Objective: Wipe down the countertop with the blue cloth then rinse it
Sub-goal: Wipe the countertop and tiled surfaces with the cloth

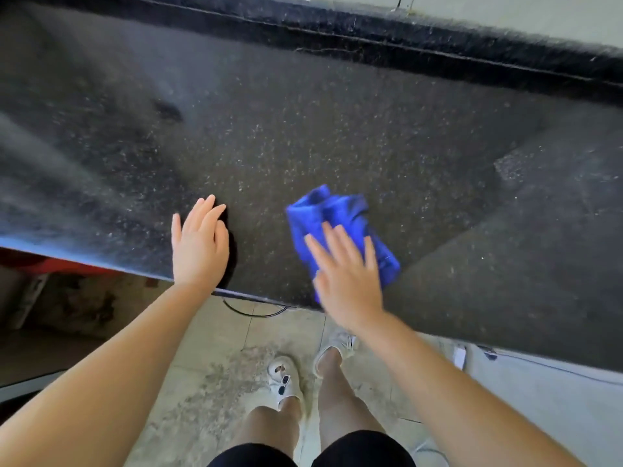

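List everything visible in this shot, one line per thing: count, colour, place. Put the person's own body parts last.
countertop: one, dark speckled stone, fills the upper frame.
blue cloth: one, bright blue, crumpled on the countertop near its front edge, right of centre.
raised back edge: one, black, along the far side of the countertop.
floor: one, pale tiles with a gritty patch, below the counter edge.
cable: one, black, hanging in a loop under the counter edge.
shoes: two, white, on the floor.
shorts: one pair, black, bottom of frame.
left hand: one, flat on the countertop at its front edge.
right hand: one, fingers straight, over the cloth's near part.
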A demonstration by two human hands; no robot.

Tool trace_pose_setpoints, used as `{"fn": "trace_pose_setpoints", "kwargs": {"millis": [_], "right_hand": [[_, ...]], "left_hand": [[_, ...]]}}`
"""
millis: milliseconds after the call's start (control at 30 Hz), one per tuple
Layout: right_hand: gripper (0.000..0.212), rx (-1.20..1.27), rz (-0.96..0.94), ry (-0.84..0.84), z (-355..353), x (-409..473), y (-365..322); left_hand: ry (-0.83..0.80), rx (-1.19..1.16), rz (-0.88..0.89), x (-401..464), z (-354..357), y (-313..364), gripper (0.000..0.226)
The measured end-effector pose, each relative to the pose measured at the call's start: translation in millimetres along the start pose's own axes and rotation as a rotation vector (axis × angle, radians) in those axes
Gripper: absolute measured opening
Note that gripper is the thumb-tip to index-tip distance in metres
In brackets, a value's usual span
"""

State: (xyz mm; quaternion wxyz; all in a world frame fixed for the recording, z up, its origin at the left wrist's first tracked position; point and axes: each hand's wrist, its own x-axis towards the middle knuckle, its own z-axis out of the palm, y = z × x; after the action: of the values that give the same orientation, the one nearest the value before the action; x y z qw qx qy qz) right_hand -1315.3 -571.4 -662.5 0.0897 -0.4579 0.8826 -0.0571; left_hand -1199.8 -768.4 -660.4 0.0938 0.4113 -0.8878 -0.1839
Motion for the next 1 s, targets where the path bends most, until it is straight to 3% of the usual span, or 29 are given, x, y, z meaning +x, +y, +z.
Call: {"fn": "trace_pose_setpoints", "kwargs": {"millis": [67,133,167,233,300,367,433,633,767,867,1000], "right_hand": [[0.054,0.031,-0.176,-0.086,0,-16,-26],[0.054,-0.014,-0.316,-0.156,-5,-17,-2],[0.055,-0.036,-0.294,-0.171,-8,-18,21],[0.058,-0.044,-0.045,-0.12,-15,-27,72],[0.055,0.004,0.339,-0.006,-21,-40,99],[0.052,0.077,0.715,0.051,-19,-39,83],[0.054,0.123,0.857,0.092,-11,-22,35],[0.056,0.067,0.292,0.042,22,7,-130],[0.051,0.064,0.011,-0.066,18,-9,-100],[0.054,0.008,0.123,-0.055,8,-42,-10],[0.06,0.032,0.599,-0.043,-20,-63,98]], "left_hand": [[-0.03,-0.009,0.019,1,-3,-3,0.038],[-0.087,0.058,0.099,1,-7,-13,0.041],[-0.117,0.11,0.153,0,-10,-19,0.043],[-0.148,0.181,0.24,-1,-13,-30,0.045],[-0.135,0.189,0.258,-2,-14,-34,0.045],[-0.121,0.173,0.255,-2,-13,-34,0.044],[-0.126,0.164,0.259,-2,-12,-33,0.044],[-0.139,0.141,0.263,0,-11,-38,0.057],[-0.127,0.146,0.271,-1,-11,-37,0.059],[-0.143,0.177,0.261,-2,-12,-36,0.047],[-0.139,0.177,0.253,-3,-14,-32,0.047]]}}
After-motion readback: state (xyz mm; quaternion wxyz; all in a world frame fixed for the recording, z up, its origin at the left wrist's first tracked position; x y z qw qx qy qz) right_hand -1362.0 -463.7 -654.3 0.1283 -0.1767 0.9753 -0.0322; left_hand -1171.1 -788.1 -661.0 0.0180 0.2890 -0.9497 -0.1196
